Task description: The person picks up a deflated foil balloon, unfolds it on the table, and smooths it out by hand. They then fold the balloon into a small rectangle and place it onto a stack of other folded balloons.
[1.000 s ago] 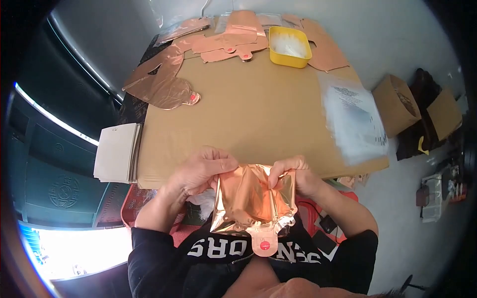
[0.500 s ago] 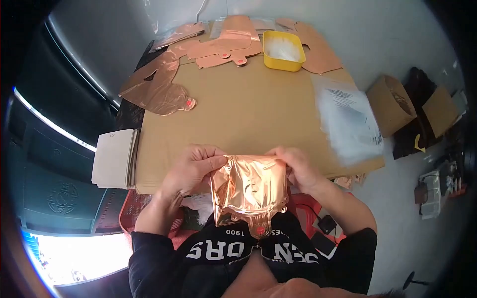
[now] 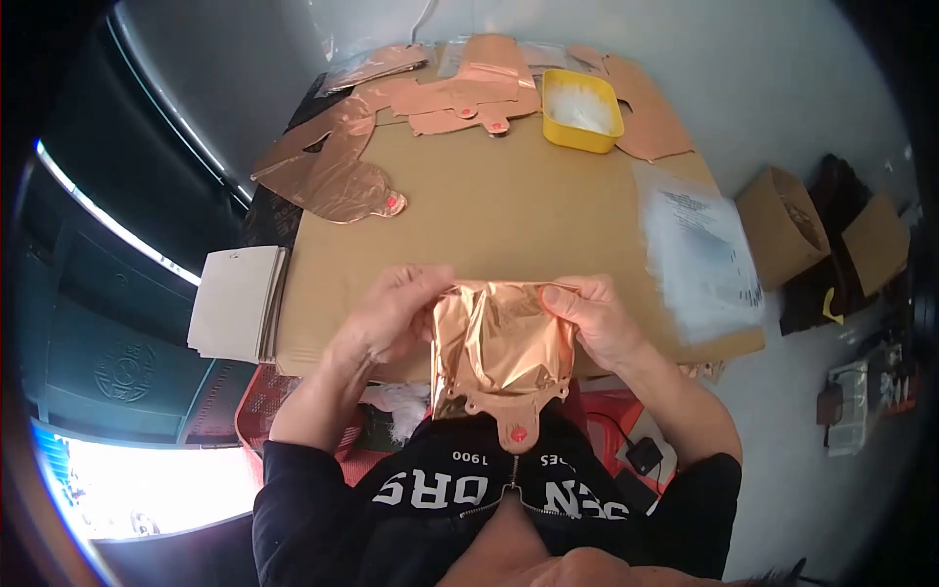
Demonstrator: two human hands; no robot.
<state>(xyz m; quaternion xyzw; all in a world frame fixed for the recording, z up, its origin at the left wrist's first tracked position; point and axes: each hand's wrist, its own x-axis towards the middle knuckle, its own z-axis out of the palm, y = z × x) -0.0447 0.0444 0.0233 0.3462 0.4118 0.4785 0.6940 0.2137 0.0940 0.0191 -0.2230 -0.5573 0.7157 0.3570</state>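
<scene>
- A person's left hand (image 3: 396, 318) and right hand (image 3: 597, 318) hold a crumpled copper foil balloon (image 3: 501, 347) at the tabletop's (image 3: 509, 215) near edge, toward 6 o'clock in view.
- Each hand's fingers are clamped on an upper corner, at the foil's 10 and 2 o'clock, seemingly to keep it spread.
- The foil hangs below the fingers, its red-dotted tab pointing to 6 o'clock.
- Other foil pieces (image 3: 337, 181) lie at 11 o'clock, and a yellow tray (image 3: 582, 140) at 1 o'clock.
</scene>
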